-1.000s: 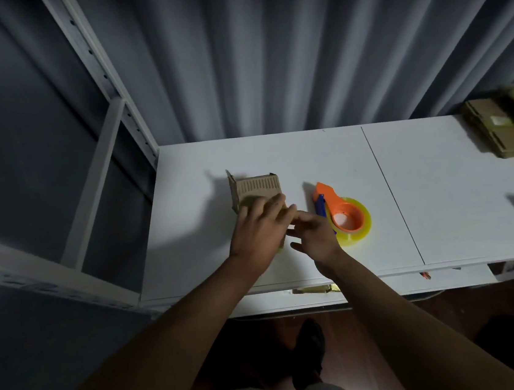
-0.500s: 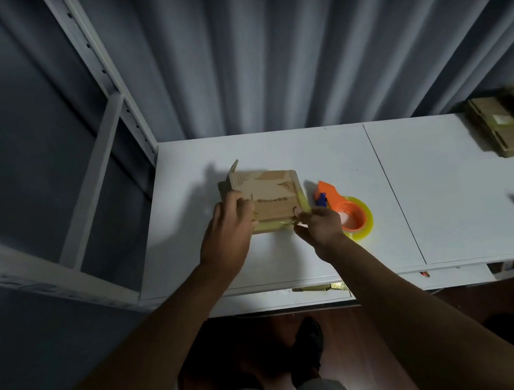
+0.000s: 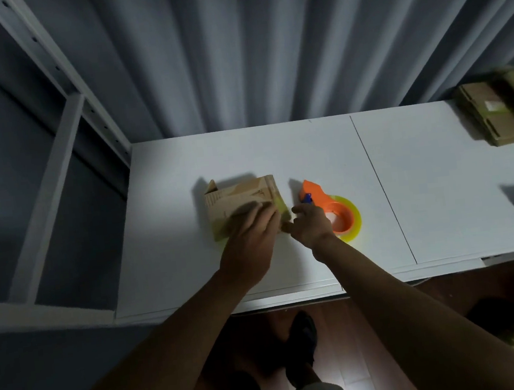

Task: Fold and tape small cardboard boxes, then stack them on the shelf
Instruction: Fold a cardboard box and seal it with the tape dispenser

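While left hand [image 3: 248, 244] presses box [image 3: 237, 200], dispenser [image 3: 331, 208] crowds right.

A grey pleated curtain [image 3: 280, 47] is hung across the whole back of the scene. In front of it, a white table top [image 3: 424, 182] is lit from above and divided by a thin seam. A white metal rack upright [image 3: 53, 73] with punched holes is seen at the left. Dark reddish wooden flooring [image 3: 346, 345] is visible below.

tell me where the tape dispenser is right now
In the head view, the orange tape dispenser lies on the white table, right of the cardboard box, partly behind the right hand.
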